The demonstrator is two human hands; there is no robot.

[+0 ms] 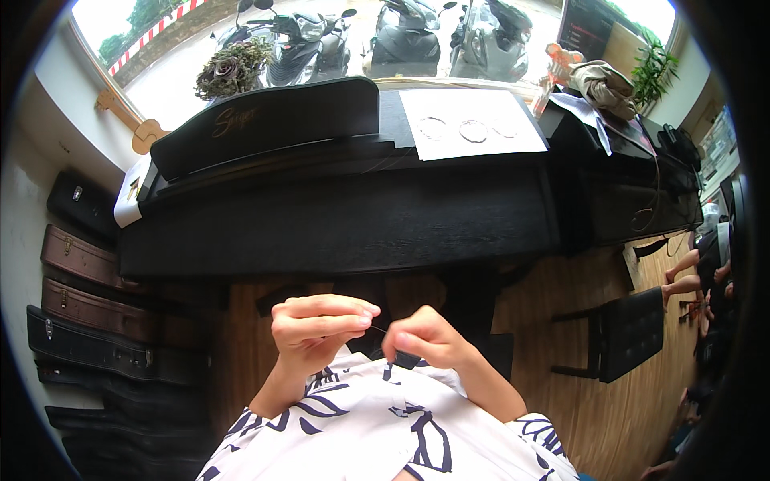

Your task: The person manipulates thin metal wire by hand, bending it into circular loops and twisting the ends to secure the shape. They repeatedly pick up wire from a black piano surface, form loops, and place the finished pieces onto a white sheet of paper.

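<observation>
In front of my chest I pinch a thin dark string (379,328) in my left hand (319,327), thumb and fingertips pressed together. A short stretch of it runs across the gap to my right hand (427,337). That hand is curled, thumb against the fingers, and appears to hold the string's other part, though its fingertips are slightly blurred. Both hands are above my lap, short of the black piano's front edge. On the piano top, a white sheet (481,147) carries several coiled strings (473,131) laid in rings.
A black piano (345,216) with an upright music rest (273,120) spans the front. Instrument cases (96,309) are stacked at left; a small guitar-shaped ornament (149,136) leans by the window. A black padded bench (631,333) stands at right, with people (706,264) beyond. A cloth bag (603,86) lies back right.
</observation>
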